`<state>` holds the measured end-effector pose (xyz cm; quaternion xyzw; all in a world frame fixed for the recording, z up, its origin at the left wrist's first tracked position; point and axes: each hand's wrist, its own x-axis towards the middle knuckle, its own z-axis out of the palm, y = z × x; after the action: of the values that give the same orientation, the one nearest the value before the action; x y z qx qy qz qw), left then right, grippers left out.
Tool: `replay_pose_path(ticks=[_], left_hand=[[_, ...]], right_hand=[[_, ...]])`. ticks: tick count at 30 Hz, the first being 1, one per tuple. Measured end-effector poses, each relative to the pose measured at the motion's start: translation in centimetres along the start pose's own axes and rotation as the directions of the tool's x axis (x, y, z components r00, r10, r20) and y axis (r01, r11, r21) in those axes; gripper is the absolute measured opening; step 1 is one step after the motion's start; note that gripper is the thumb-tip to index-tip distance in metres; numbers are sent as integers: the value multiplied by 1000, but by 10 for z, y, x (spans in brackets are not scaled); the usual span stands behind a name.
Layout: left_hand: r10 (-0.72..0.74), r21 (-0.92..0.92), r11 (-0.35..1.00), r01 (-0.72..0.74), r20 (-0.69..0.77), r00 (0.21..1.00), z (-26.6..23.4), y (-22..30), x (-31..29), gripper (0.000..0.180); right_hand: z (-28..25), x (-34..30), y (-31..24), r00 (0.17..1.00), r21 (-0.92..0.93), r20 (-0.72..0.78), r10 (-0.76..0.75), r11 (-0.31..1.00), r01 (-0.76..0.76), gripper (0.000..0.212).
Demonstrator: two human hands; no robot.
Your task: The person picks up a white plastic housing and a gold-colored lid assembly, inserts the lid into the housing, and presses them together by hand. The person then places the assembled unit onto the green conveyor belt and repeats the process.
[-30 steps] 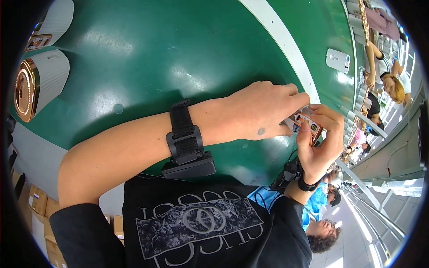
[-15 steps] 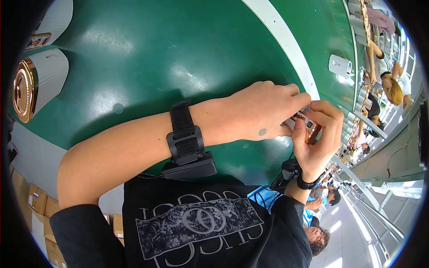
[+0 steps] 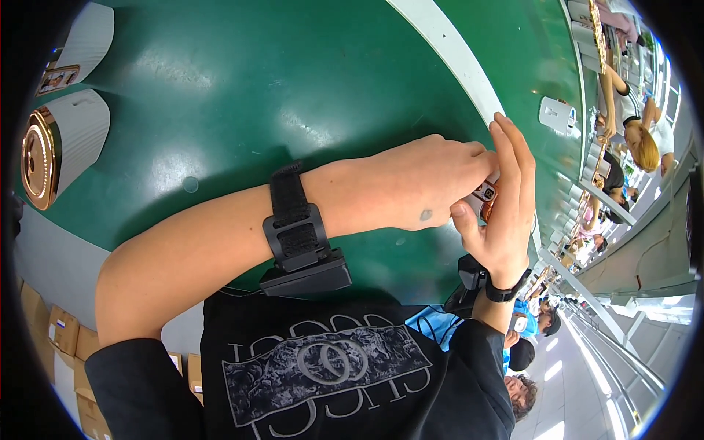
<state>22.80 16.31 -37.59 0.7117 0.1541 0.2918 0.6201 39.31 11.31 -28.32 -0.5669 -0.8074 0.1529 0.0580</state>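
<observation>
My left hand (image 3: pixel 440 176) reaches across from the left, its fingers curled around a small white device with a shiny copper-coloured end panel (image 3: pixel 485 193). Most of that device is hidden behind both hands. My right hand (image 3: pixel 507 209) is beside the panel with its fingers stretched out and its thumb apart, close to the device. Whether the right palm touches it is hard to see.
Two white ribbed housings stand at the far left; the nearer one (image 3: pixel 82 132) has a round gold face. A white strip (image 3: pixel 455 55) crosses the green table (image 3: pixel 242 66). Another white device (image 3: pixel 557 115) stands beyond it. Cardboard boxes (image 3: pixel 64 330) are at lower left; people work at right.
My right hand's fingers have straightened and come off the device's copper panel, where they were bent around it. Both hands have shifted slightly left with the device.
</observation>
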Motion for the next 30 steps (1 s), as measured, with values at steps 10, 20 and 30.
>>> replay_pose_path(ticks=[10,20,30], left_hand=[[-98,60,994,86,233,968,-10,4,21,20],[-164,-1,986,166,129,978,-17,38,45,29],[-402,-637,482,601,449,798,-41,53,47,61]], right_hand=[[11,7,5,985,-111,-172,-4,994,-16,57],[-32,10,31,985,159,-151,-79,982,103,62],[-58,4,30,966,757,14,258,628,-179,84]])
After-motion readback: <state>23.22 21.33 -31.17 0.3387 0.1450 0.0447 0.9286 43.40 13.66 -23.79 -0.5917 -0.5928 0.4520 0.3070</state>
